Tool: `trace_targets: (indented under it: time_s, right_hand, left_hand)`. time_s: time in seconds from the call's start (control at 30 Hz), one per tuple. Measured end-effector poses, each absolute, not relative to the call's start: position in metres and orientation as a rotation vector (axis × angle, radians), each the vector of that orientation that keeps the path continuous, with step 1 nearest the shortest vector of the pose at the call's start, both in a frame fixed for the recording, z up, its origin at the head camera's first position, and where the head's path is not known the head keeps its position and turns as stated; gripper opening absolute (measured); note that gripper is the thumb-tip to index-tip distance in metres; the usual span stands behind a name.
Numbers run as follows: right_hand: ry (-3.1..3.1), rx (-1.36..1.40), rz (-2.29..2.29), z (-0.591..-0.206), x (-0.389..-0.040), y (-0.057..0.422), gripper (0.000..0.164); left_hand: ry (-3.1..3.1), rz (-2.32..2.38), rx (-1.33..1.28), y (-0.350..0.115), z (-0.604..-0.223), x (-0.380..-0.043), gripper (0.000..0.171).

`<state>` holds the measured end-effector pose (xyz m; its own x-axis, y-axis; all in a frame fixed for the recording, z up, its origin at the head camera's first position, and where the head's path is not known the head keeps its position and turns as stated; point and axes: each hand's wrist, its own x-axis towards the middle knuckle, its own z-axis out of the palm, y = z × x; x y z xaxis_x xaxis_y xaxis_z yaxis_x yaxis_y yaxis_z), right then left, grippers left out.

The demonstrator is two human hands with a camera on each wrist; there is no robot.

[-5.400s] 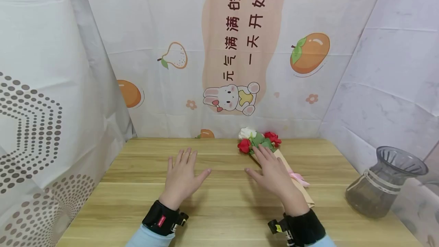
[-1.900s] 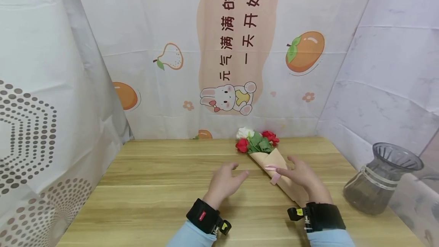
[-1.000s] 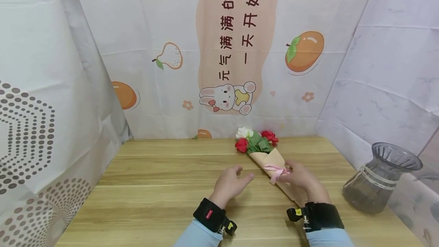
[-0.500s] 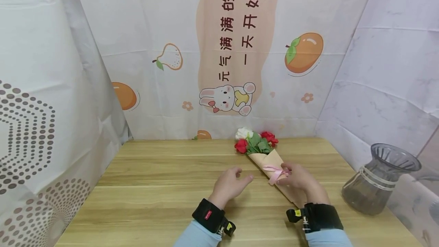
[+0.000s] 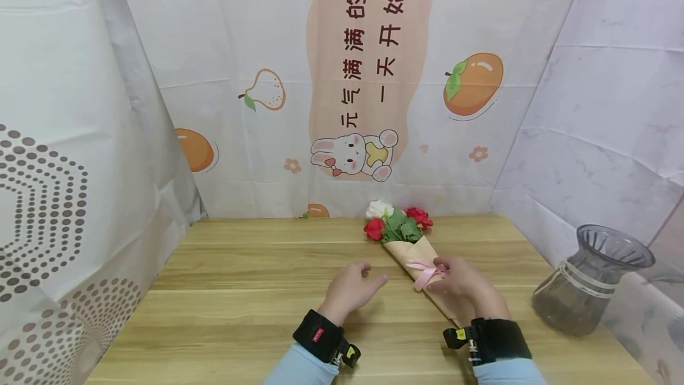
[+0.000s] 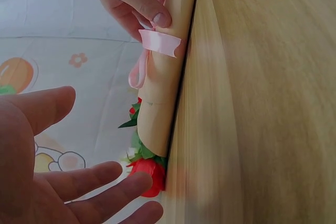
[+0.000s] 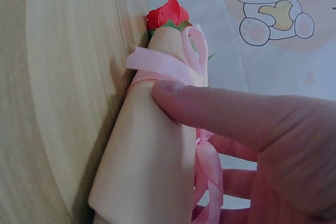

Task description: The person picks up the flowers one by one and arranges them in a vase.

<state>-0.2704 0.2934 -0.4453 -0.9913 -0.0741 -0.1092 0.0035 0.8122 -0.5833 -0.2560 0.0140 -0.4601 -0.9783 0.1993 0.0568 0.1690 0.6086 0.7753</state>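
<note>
A bouquet (image 5: 408, 260) of red and white roses in tan wrapping paper lies slanted on the table. A pink ribbon (image 5: 424, 271) is tied round its middle. My right hand (image 5: 467, 284) grips the wrapper at the ribbon; in the right wrist view its thumb (image 7: 210, 109) presses one side while the fingers go round the other, partly hidden. To the left of the bouquet, my left hand (image 5: 351, 291) hovers apart from it. The left wrist view shows its thumb and fingers spread and relaxed, with nothing held.
A grey glass vase (image 5: 582, 290) with cord round its neck stands at the table's right edge. The wooden table (image 5: 230, 302) ends at a printed cloth backdrop (image 5: 256, 153). A dotted white curtain (image 5: 59, 135) hangs on the left.
From spread above the table, my right hand has gone to the ribbon and gripped the bouquet, which has lately shifted slightly left and nearer. My left hand has moved right, toward the bouquet.
</note>
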Motion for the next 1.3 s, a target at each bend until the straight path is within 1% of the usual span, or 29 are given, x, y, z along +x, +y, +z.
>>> trace_targets:
  time_s: [0.27, 0.53, 0.77, 1.3]
  right_hand:
    - [2.843, -0.040, -0.975, -0.442, -0.267, 0.286, 0.077]
    - [2.880, -0.099, -0.933, -0.442, -0.266, 0.278, 0.074]
    - [2.864, -0.127, -0.934, -0.443, -0.265, 0.271, 0.075]
    - [2.912, -0.211, -0.832, -0.439, -0.259, 0.243, 0.070]
  left_hand:
    - [2.792, 1.321, 0.309, 0.004, -0.460, -0.255, 0.075]
    - [2.785, 1.318, 0.310, -0.006, -0.458, -0.253, 0.074]
    - [2.809, 1.283, 0.307, -0.015, -0.457, -0.250, 0.074]
    - [2.829, 1.253, 0.300, -0.037, -0.454, -0.249, 0.073]
